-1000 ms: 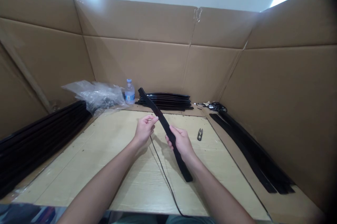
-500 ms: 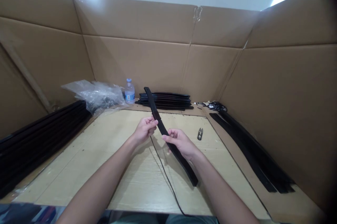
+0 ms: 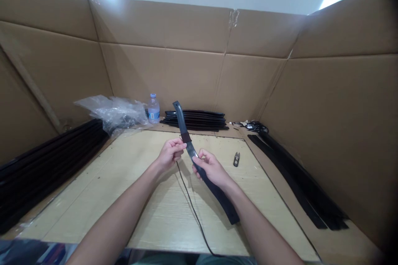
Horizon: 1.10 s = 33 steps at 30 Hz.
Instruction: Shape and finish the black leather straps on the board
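A long, curved black strip (image 3: 214, 188) slants over the table, its far end pointing up and away from me. Around its upper half runs a dark brownish wrapped band (image 3: 185, 137). My right hand (image 3: 209, 167) grips the strip near its middle, thumb on top and fingers beneath. Just below the band, my left hand (image 3: 171, 151) is closed in a pinch at the strip's left edge, on a thin black cord (image 3: 191, 203). From there the cord trails down to the table's front edge. What lies right between the left fingertips is partly hidden.
Thread snips (image 3: 236, 159) lie right of my hands. At the back are stacked black strips (image 3: 195, 120), a water bottle (image 3: 153, 109) and clear plastic bags (image 3: 120, 113). More black strips line the left (image 3: 46, 165) and right (image 3: 292, 178) sides, inside cardboard walls (image 3: 192, 74).
The black strip has turned about its length, so a shinier face and the brownish band now show. Its lower end has shifted slightly right. Both hands stay nearly in place.
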Each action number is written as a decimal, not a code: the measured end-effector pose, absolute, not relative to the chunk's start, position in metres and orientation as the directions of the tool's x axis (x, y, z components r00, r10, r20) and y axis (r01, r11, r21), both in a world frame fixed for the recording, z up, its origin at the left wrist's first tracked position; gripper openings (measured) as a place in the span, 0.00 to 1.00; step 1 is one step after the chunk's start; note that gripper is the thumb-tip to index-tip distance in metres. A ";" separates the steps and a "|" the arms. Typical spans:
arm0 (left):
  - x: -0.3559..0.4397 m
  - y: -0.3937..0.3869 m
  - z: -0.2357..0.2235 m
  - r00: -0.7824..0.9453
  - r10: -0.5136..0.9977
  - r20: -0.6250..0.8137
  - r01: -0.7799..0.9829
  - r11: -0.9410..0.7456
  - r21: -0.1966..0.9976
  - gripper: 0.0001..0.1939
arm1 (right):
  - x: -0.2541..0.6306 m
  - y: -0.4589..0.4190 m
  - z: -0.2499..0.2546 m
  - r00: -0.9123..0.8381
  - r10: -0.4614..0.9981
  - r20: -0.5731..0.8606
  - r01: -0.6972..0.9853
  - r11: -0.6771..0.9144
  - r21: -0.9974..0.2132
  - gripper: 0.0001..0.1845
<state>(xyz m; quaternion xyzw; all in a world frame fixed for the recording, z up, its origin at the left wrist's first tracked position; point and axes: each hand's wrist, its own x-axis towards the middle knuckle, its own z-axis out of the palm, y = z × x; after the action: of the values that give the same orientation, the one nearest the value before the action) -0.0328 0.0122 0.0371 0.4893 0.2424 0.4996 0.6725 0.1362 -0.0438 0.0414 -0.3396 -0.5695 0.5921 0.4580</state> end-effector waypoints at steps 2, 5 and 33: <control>-0.032 0.011 0.037 0.395 0.903 0.166 -0.444 0.030 0.895 0.12 | 0.136 -0.045 0.042 -0.355 0.925 0.132 -0.145 0.085 -0.986 0.19; -0.033 0.009 0.040 0.420 0.891 0.172 -0.467 0.049 0.883 0.13 | 0.136 -0.048 0.044 -0.380 0.914 0.140 -0.136 0.095 -0.986 0.17; -0.024 0.006 0.039 0.210 0.967 0.145 -0.530 -0.012 0.848 0.11 | 0.126 -0.060 0.044 -0.585 0.800 0.136 -0.140 0.066 -0.988 0.12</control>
<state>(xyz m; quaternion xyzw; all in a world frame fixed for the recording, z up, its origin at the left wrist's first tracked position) -0.0235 0.0056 0.0391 0.4220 0.2588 0.5728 0.6533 0.1259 -0.0600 0.0441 -0.2628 -0.6280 0.6308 0.3723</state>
